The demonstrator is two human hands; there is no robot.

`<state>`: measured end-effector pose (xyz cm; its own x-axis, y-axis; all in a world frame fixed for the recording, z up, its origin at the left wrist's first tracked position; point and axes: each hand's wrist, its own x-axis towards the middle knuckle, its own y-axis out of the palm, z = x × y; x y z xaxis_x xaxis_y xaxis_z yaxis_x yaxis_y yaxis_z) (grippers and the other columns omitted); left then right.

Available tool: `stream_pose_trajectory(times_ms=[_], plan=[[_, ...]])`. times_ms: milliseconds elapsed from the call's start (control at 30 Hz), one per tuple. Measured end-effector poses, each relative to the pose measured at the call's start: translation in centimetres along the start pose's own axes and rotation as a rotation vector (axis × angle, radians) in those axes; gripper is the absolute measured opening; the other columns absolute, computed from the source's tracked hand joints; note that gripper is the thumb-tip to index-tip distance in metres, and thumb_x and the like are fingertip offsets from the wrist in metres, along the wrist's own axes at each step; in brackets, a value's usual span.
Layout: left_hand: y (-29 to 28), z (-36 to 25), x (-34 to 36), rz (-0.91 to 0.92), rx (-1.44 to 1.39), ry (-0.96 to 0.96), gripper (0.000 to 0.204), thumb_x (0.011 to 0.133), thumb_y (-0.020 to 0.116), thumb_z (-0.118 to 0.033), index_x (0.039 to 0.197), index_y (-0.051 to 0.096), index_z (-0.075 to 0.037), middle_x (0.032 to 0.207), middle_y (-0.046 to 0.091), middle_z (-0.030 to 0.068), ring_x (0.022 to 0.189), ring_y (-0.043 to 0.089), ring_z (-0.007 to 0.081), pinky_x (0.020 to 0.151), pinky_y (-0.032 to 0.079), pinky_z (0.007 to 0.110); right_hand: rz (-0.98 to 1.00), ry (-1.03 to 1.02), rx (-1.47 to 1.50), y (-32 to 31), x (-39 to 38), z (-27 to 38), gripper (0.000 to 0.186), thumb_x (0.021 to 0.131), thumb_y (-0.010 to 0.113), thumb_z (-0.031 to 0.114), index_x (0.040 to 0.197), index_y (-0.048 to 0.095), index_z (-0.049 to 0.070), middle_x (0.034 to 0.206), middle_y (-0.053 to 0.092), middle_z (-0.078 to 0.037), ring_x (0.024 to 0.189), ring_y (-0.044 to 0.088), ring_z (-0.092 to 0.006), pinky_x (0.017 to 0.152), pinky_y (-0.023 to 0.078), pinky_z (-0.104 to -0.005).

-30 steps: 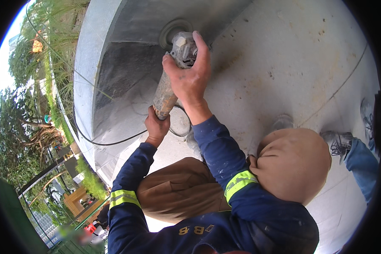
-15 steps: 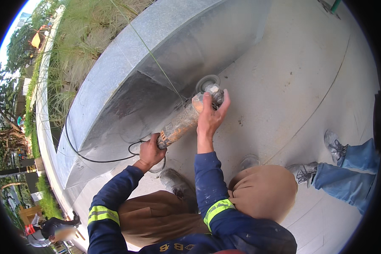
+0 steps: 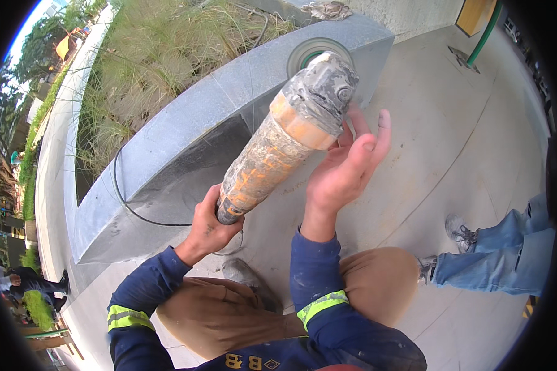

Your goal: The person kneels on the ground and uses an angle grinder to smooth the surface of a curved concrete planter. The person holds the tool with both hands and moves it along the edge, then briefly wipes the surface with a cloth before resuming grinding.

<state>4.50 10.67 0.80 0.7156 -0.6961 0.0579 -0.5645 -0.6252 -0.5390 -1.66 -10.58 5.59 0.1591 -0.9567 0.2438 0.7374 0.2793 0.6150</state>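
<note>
Grinder [image 3: 284, 136] raised | left hand [image 3: 209, 226] grip closed on tail | right hand [image 3: 343, 167] open beside head

**Grinder raised beside the stone planter wall**

The left hand [image 3: 207, 232] grips the rear end of a dust-caked angle grinder [image 3: 284, 139], which tilts up and to the right. The right hand [image 3: 346, 170] is open, palm against the grinder's head, fingers spread. A black cable [image 3: 127, 201] runs from the tool along the grey stone planter wall [image 3: 229, 93], with grass [image 3: 161, 55] behind it. On the pale paved floor [image 3: 452, 123], another person's jeans-clad legs [image 3: 501, 260] enter from the right.
</note>
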Motion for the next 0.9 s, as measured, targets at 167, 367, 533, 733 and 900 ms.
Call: stream_pose_trajectory(times_ms=[167, 367, 533, 733, 900], plan=[[-2.9, -4.1, -3.9, -0.142, -0.254, -0.209, 0.049, 0.077, 0.071, 0.000, 0.122, 0.051, -0.001, 0.103, 0.064, 0.0056, 0.092, 0.061, 0.0138, 0.082, 0.050, 0.029, 0.001, -0.050, -0.468, 3.0, 14.3, -7.5, 0.068, 0.094, 0.060, 0.047, 0.138, 0.044, -0.003, 0.127, 0.058, -0.023, 0.111, 0.061, -0.0312, 0.095, 0.048, -0.0409], [-4.9, -5.7, -8.9, -0.481, -0.109, -0.301, 0.028, 0.077, 0.068, 0.005, 0.101, 0.055, 0.000, 0.084, 0.063, 0.0043, 0.072, 0.058, 0.0108, 0.065, 0.048, 0.026, 0.609, -0.457, -1.481, 8.3, 27.6, -14.3, 0.062, 0.093, 0.058, 0.047, 0.140, 0.051, 0.008, 0.138, 0.055, -0.017, 0.125, 0.054, -0.0364, 0.104, 0.046, -0.0465], [-6.2, -5.6, -10.9, -0.714, -0.069, -0.407, 0.013, 0.074, 0.069, 0.005, 0.078, 0.058, -0.001, 0.068, 0.059, 0.0028, 0.056, 0.054, 0.0112, 0.053, 0.043, 0.026, 0.719, -0.421, -1.721, 8.7, 32.7, -19.7, 0.066, 0.095, 0.056, 0.052, 0.149, 0.042, 0.015, 0.145, 0.051, -0.012, 0.134, 0.047, -0.0363, 0.108, 0.043, -0.0479], [-5.3, -7.2, -11.3, -0.927, -0.223, -0.426, 0.024, 0.077, 0.062, 0.000, 0.099, 0.056, 0.007, 0.062, 0.055, 0.0047, 0.050, 0.051, 0.0130, 0.050, 0.043, 0.027, 0.766, -0.360, -1.840, 8.9, 33.0, -23.7, 0.059, 0.098, 0.054, 0.045, 0.151, 0.041, 0.022, 0.143, 0.052, -0.015, 0.128, 0.054, -0.0395, 0.105, 0.046, -0.0498], [-5.3, -5.8, -9.5, -1.068, -0.169, -0.336, 0.060, 0.080, 0.058, -0.007, 0.132, 0.040, 0.015, 0.062, 0.049, 0.0048, 0.048, 0.046, 0.0117, 0.053, 0.042, 0.024, 0.682, -0.506, -1.774, 8.1, 37.5, -26.8, 0.043, 0.095, 0.056, 0.037, 0.131, 0.061, 0.013, 0.133, 0.059, -0.016, 0.121, 0.057, -0.0390, 0.100, 0.049, -0.0487]])
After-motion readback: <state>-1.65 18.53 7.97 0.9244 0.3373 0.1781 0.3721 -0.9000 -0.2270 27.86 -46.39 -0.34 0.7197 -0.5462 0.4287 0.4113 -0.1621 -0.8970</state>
